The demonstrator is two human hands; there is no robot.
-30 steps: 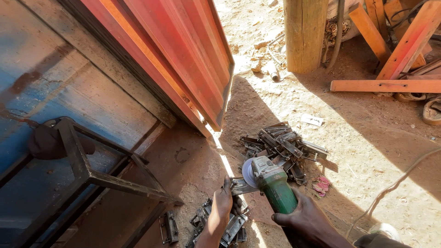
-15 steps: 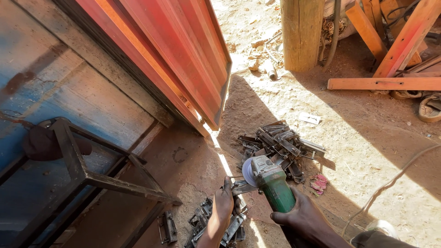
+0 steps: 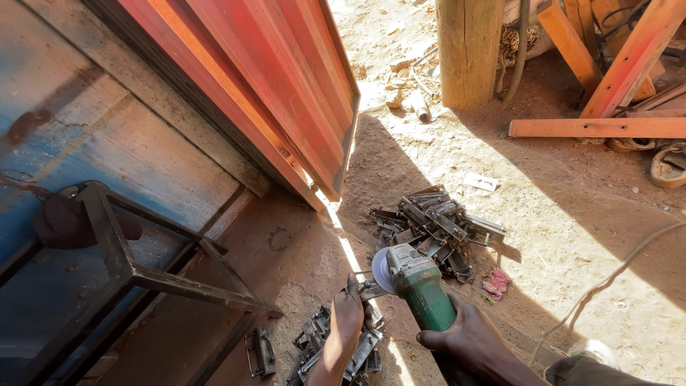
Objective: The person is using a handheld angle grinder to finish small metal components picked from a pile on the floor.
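Note:
My right hand (image 3: 468, 336) grips a green angle grinder (image 3: 421, 289) by its body, its disc (image 3: 381, 270) facing left. My left hand (image 3: 348, 318) presses a small metal piece (image 3: 371, 289) down on the ground right beside the disc. Under and around my left hand lies a small pile of dark metal hinge-like pieces (image 3: 325, 347). A bigger pile of the same pieces (image 3: 436, 225) sits just beyond the grinder on the sandy ground.
A red corrugated metal sheet (image 3: 286, 86) leans at the upper left over a blue panel (image 3: 107, 143). A dark steel frame (image 3: 143, 271) stands at left. A wooden post (image 3: 468, 50), orange timber (image 3: 600, 129) and a cable (image 3: 607, 286) lie at right.
Both hands and the grinder stay in almost the same place. The view has shifted only slightly.

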